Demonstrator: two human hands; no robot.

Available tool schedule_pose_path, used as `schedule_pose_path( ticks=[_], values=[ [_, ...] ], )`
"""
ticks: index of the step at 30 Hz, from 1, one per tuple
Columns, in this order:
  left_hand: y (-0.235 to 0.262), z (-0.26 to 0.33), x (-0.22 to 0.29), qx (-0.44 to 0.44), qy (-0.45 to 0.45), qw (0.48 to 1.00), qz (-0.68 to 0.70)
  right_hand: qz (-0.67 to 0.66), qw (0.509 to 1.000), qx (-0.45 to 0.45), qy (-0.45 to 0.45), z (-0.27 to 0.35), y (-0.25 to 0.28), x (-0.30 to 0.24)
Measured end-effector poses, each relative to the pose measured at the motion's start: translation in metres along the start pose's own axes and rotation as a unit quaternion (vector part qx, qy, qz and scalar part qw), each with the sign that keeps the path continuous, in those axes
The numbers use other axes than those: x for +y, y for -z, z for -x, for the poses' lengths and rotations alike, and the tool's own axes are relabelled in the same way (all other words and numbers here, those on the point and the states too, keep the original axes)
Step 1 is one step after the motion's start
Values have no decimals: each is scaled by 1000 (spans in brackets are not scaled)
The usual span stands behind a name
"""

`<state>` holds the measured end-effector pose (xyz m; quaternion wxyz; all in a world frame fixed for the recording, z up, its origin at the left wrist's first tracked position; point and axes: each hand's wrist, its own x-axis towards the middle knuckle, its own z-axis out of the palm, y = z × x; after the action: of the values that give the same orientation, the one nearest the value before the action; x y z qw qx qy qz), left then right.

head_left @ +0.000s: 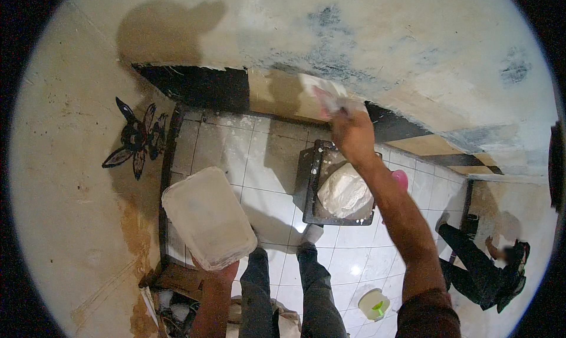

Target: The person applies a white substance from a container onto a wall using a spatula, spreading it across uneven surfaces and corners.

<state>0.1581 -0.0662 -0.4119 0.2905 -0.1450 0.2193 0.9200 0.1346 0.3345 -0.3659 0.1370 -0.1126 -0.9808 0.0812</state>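
My right hand (352, 134) is raised to the wall (413, 49) and grips a putty knife (327, 93) whose white-coated blade lies flat on the plaster beside a black painted band. Low on the left, my left hand (215, 273) holds up a rectangular white plastic board (206, 215) smeared with filler, tilted toward me. Below me are my two legs in dark trousers, standing on white floor tiles (271, 179).
A black square tray (330, 187) with a heap of white putty sits on the floor by my feet, a pink object behind it. A small white bucket (374, 304) stands lower right. Another person (489, 267) crouches at the right wall. A black flower drawing (135, 138) marks the left wall.
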Motion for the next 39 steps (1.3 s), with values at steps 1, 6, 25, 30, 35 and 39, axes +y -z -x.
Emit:
schedule_pose_path(
  ticks=[1,6,25,30,35,39],
  values=[
    [3,3,0,1,-4,1000,0,74,989,26,128,-16,0,-6],
    [11,7,-8,-18,-9,1000,-4,111,944,49,306,-49,-31,34],
    [-7,-12,-153,19,46,997,-60,319,933,-91,140,130,43,342],
    [-13,-15,-171,64,68,996,4,375,879,-28,295,174,99,301],
    [-12,-13,-162,50,59,997,-14,271,883,4,383,136,29,259],
    [-14,-5,-140,45,42,998,-34,100,941,-15,324,23,-36,137]
  ],
)
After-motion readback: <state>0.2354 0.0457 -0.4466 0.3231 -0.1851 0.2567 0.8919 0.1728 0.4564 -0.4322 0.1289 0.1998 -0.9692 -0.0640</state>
